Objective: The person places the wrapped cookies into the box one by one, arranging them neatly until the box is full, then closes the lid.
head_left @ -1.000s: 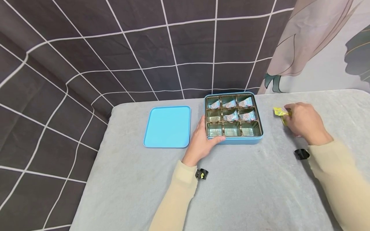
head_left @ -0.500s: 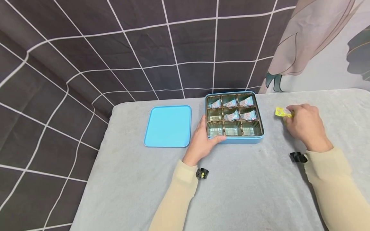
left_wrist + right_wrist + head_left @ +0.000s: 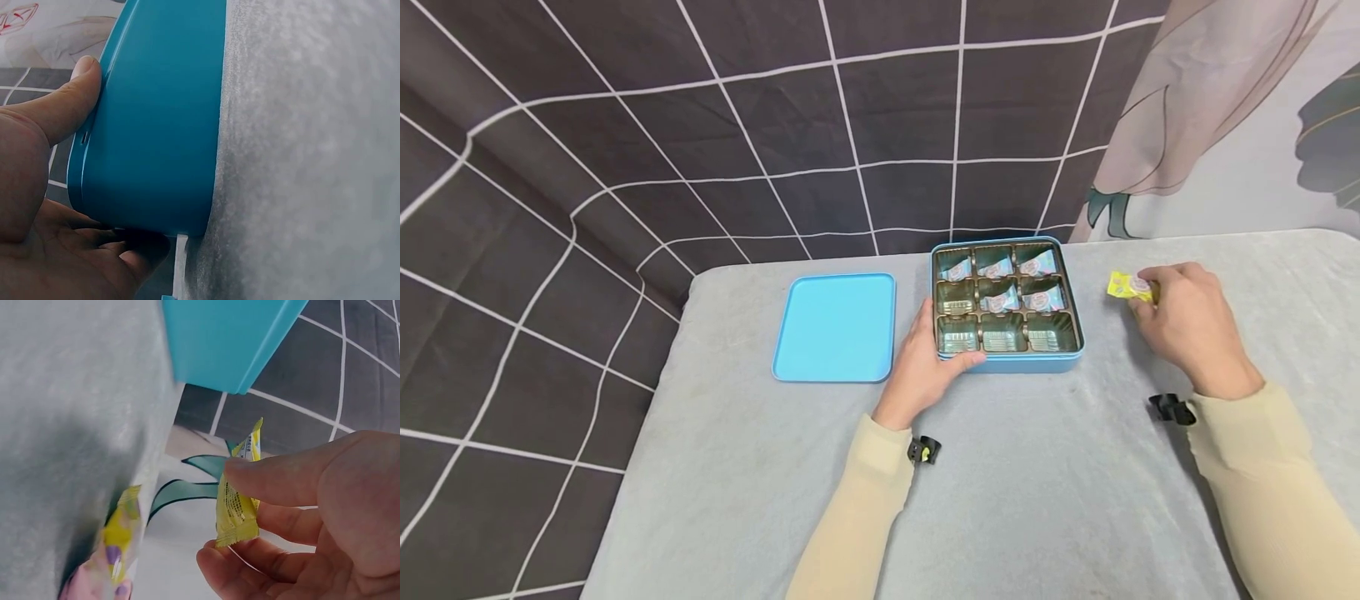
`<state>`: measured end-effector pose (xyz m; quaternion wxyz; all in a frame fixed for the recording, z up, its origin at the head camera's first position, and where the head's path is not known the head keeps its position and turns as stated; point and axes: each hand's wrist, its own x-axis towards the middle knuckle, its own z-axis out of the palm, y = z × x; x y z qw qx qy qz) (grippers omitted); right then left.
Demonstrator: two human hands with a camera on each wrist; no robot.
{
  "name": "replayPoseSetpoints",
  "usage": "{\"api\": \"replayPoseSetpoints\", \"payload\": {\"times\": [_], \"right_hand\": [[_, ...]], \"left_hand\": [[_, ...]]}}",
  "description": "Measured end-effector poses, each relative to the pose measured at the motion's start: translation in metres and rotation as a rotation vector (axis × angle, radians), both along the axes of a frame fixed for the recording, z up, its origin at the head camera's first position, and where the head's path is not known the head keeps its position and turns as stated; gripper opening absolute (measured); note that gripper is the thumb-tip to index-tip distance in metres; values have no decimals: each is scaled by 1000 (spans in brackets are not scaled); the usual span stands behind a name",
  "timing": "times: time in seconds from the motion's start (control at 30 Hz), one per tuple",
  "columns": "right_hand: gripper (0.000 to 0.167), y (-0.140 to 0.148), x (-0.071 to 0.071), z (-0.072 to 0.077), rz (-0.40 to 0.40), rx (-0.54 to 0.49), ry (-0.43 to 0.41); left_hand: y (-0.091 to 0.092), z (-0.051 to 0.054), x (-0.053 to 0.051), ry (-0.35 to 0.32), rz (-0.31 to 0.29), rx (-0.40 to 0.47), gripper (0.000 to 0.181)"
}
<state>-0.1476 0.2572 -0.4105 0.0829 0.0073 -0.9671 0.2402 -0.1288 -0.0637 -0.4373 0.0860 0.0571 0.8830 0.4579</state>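
My left hand [image 3: 922, 371] grips the front left corner of a blue tin [image 3: 1030, 365], thumb on the front rim. In the left wrist view, the tin [image 3: 156, 119] stands with its side facing the camera. Blue-and-white wrapped candies [image 3: 1000, 300] sit in the tin's gold divided insert, along the back row and in the middle row's centre and right cells. To the right of the tin, my right hand [image 3: 1195, 329] pinches a yellow wrapped candy [image 3: 1126, 286] between thumb and fingers. The right wrist view shows this candy [image 3: 236, 509] held off the table.
A flat light-blue lid [image 3: 835, 329] lies left of the tin on the grey cloth-covered table [image 3: 1037, 483]. Another yellow-and-pink wrapper [image 3: 119, 540] is on the cloth beneath my right hand. A dark checked curtain [image 3: 895, 108] hangs behind.
The yellow candy in my right hand has turned, showing more of its wrapper. My right hand and forearm have shifted slightly. The left hand, tin and lid stay put.
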Motion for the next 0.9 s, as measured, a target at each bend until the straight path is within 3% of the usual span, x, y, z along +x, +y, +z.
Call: {"api": "replayPoseSetpoints", "payload": {"times": [0.33,0.9], "right_hand": [[35,-14,3,8,53,2,98],[39,-37,8,19,93,-18,81]], "left_hand": [[0,0,0,4,-5,-1,112],[0,-1,-1,10,0,4,113]]}}
